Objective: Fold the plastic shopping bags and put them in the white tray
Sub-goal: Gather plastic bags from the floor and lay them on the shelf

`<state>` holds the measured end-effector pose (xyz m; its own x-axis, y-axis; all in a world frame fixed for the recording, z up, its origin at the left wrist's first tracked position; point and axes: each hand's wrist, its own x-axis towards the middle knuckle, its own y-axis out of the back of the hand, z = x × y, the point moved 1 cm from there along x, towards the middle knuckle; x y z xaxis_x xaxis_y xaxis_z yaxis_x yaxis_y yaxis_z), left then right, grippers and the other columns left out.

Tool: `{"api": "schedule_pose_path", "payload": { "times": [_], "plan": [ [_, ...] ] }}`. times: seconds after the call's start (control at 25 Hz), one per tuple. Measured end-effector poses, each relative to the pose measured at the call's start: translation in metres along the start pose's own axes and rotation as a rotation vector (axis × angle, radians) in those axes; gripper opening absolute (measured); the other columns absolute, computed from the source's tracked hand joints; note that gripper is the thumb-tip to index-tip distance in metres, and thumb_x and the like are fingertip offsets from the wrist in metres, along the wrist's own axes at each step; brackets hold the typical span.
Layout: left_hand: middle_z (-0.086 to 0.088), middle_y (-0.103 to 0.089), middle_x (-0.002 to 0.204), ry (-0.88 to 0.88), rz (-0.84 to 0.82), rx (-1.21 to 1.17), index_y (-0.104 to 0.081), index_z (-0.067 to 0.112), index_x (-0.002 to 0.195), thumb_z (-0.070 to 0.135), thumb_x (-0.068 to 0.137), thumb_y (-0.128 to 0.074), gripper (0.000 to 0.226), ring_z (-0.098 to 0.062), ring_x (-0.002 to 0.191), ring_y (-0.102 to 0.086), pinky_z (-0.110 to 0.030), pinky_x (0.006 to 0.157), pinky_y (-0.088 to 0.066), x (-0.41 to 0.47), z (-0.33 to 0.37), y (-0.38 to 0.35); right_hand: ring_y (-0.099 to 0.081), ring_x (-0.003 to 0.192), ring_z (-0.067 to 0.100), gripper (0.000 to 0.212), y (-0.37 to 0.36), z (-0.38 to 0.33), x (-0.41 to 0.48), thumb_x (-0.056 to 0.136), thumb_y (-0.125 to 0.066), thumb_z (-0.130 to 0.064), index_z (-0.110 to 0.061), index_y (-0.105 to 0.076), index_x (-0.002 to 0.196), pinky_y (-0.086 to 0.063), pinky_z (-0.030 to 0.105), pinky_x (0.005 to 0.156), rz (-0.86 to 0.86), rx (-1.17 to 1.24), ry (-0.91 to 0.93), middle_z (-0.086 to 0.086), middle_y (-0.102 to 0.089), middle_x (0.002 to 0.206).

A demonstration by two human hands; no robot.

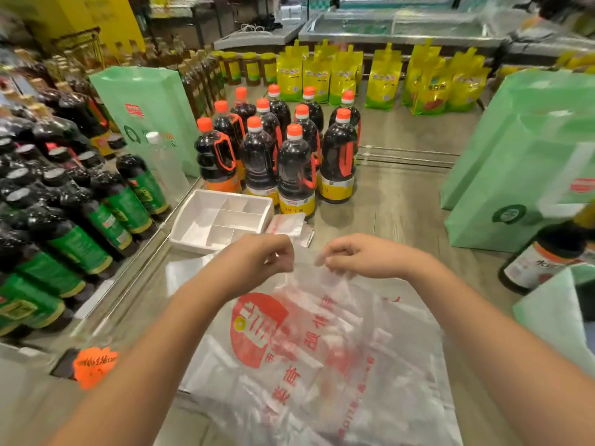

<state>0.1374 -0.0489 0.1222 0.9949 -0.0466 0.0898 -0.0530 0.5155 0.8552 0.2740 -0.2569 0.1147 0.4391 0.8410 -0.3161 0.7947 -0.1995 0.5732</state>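
- Left grip (259,256): fingers curled, pinching the top edge of the bag (309,336).
- Right grip (362,256): pinches the same edge, just beside the left grip.
- Bag: unfolded, spreading from both grips back toward the person over the desk (402,217).
- White tray (185,241): just beyond the left grip, no bag visible inside.
- Folded bags (286,224): beyond both grips, beside the tray, not in it.
- Progress: early, by the look of it. This bag's folding has barely begun and all traying is left.

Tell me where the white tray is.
In the head view, the white tray lies left of centre on the counter, just in front of the orange-capped bottles, with a stack of folded bags at its right edge.
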Motion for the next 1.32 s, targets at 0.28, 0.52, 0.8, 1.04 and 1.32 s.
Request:
{"api": "schedule_pose_path", "payload": {
  "times": [0.28, 0.52, 0.8, 1.04, 1.32],
  "plan": [
    [0.009, -0.06, 0.127, -0.006, 0.014, 0.019, -0.061, 0.035, 0.087, 0.035, 0.086, -0.074, 0.014, -0.014, 0.121, -0.05, -0.042, 0.099, -0.046, 0.028, 0.008, -0.023, -0.055, 0.073, -0.007, 0.025, 0.001, 0.002, -0.03, 0.098, -0.05, -0.056, -0.037, -0.063, 0.087, -0.044, 0.018, 0.073, 0.04, -0.004, 0.0, -0.026, -0.061, 0.079],
    [0.011, -0.055, 0.099, 0.044, -0.105, -0.005, -0.057, 0.031, 0.106, 0.038, 0.083, -0.078, 0.032, -0.018, 0.106, -0.051, -0.037, 0.094, -0.044, 0.05, -0.004, -0.023, -0.064, 0.08, -0.007, 0.015, 0.015, 0.01, -0.024, 0.094, -0.068, -0.035, -0.032, -0.069, 0.108, -0.047, 0.013, 0.071, 0.07, -0.135, 0.005, -0.022, -0.071, 0.092],
    [0.007, -0.054, 0.09, 0.092, -0.436, 0.236, -0.054, 0.025, 0.094, 0.04, 0.095, -0.063, 0.018, -0.02, 0.09, -0.054, -0.032, 0.072, -0.039, 0.057, -0.042, -0.01, -0.063, 0.079, 0.008, 0.021, 0.026, 0.042, -0.024, 0.09, -0.067, -0.048, -0.029, -0.066, 0.097, -0.047, 0.022, 0.069, 0.06, -0.268, -0.178, -0.015, -0.066, 0.088],
    [-0.003, -0.061, 0.118, 0.253, -0.532, 0.384, -0.055, 0.028, 0.13, 0.041, 0.088, -0.07, 0.046, -0.027, 0.106, -0.059, -0.038, 0.089, -0.05, 0.066, -0.057, -0.006, -0.054, 0.071, 0.006, 0.028, 0.031, 0.086, -0.028, 0.092, -0.062, -0.051, -0.032, -0.051, 0.076, -0.041, 0.024, 0.062, -0.038, -0.462, -0.377, -0.015, -0.056, 0.078],
    [-0.002, -0.06, 0.128, 0.249, -0.513, 0.555, -0.057, 0.026, 0.128, 0.05, 0.087, -0.067, 0.048, -0.024, 0.116, -0.057, -0.032, 0.082, -0.043, 0.069, -0.067, -0.036, -0.057, 0.074, 0.013, 0.013, 0.02, 0.105, -0.023, 0.098, -0.057, -0.028, -0.027, -0.052, 0.086, -0.04, 0.027, 0.059, 0.057, -0.594, -0.41, -0.011, -0.057, 0.08]
  ]
}}
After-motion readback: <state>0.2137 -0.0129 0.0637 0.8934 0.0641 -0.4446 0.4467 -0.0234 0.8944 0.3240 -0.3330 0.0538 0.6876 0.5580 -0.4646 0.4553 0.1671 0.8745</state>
